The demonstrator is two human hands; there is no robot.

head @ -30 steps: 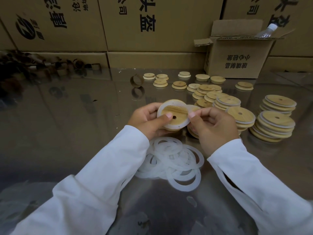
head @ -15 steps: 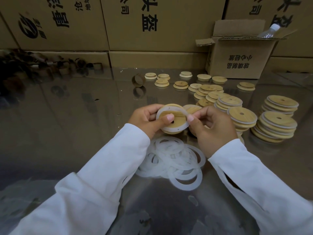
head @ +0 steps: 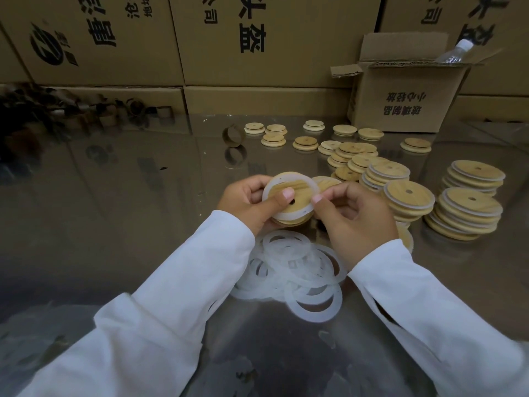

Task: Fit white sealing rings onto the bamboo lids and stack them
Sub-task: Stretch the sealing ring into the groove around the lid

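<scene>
**Bamboo lid point(head: 297, 193): seat ring point(head: 286, 216) flush**

Left hand point(head: 249, 204) grips lid above the ring pile point(head: 292, 267), thumb on its face. Ring sits round the centre; right hand point(head: 357, 222) pinches its right edge. Walk thumbs round till flat, no twist, then onto stacks point(head: 469, 213)

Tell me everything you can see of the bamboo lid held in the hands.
The bamboo lid is a round disc of pale grained wood with a small dark hole near its centre. A white sealing ring circles its face, with a wider wooden edge showing beneath. It is held above the table, tilted towards the camera. The left hand grips its left side, thumb pressed on the face; the right hand pinches its right rim at the ring.
</scene>
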